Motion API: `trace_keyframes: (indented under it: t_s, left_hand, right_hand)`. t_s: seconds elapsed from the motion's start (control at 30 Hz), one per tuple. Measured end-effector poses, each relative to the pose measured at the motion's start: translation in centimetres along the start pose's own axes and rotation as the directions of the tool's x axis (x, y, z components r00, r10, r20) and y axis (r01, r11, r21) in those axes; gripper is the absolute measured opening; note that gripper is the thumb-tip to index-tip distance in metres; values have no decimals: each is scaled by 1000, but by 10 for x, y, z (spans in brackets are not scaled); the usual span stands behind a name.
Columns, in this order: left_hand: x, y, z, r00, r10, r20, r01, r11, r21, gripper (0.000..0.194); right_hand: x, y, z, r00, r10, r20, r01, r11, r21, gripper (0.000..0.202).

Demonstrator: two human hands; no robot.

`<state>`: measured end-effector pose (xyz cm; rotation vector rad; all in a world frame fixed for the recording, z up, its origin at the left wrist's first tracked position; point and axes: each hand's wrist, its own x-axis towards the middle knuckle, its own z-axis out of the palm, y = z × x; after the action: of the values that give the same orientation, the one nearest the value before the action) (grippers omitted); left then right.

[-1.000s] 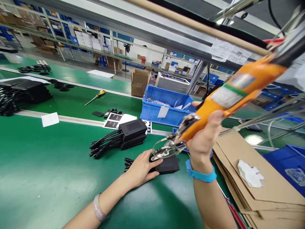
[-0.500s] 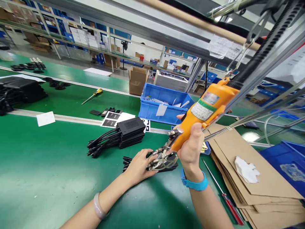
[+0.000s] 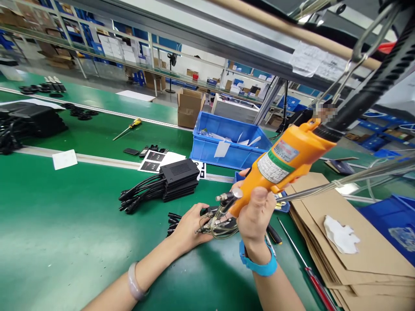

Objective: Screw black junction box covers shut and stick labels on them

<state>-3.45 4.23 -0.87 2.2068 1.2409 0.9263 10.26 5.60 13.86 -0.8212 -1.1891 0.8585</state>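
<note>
My right hand (image 3: 256,216) grips an orange electric screwdriver (image 3: 269,166), tilted with its lower end toward the left. Thin clear tubes (image 3: 223,233) and metal fittings hang round that lower end and hide the bit. Below it, my left hand (image 3: 191,226) is closed round the near edges of a black power adapter (image 3: 210,211), mostly covered by the tool and fingers. Short black cables (image 3: 173,220) stick out to the left of that hand. Just beyond, a stack of similar black adapters (image 3: 180,177) with cables lies on the green table (image 3: 97,242).
A blue bin (image 3: 227,144) with small bags stands behind. At right lie cardboard sheets (image 3: 324,207) and a long red-handled screwdriver (image 3: 314,280). A yellow screwdriver (image 3: 134,124) lies farther back. A black hose (image 3: 366,90) runs up from the orange tool.
My right hand has moved slightly down and left, and the orange screwdriver leans more. A black-handled tool now shows beside my right wrist. My left hand stays about where it was.
</note>
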Motion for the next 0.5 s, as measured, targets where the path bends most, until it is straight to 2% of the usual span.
trace_keyframes:
  t_s: [0.17,0.23,0.3,0.4,0.43,0.5]
  left_hand:
    - [-1,2,-3,1000,-3,16,3,1000,-16,55]
    - [-2,7,-6,1000,14,3,-14,1000,6,60]
    - [-2,11,-13,995,76,-58,-73,996,58,62]
    - [3,12,-38,952,180,-248,-118,962,245,55]
    - [7,9,-51,932,181,-313,-82,949,304,53]
    - [17,-3,-81,898,106,-428,56,935,349,51]
  right_hand:
    - [-1,2,-6,1000,-23,-1,23,998,61,43]
    - [5,-5,-12,1000,-3,-26,6,995,103,46]
    - [16,-18,-23,998,25,-64,-16,990,137,53]
    - [39,-46,-46,998,14,-53,-6,988,154,62]
    - [46,-55,-53,999,1,-34,4,989,147,63]
    - [58,-66,-67,1000,-18,0,18,992,127,66]
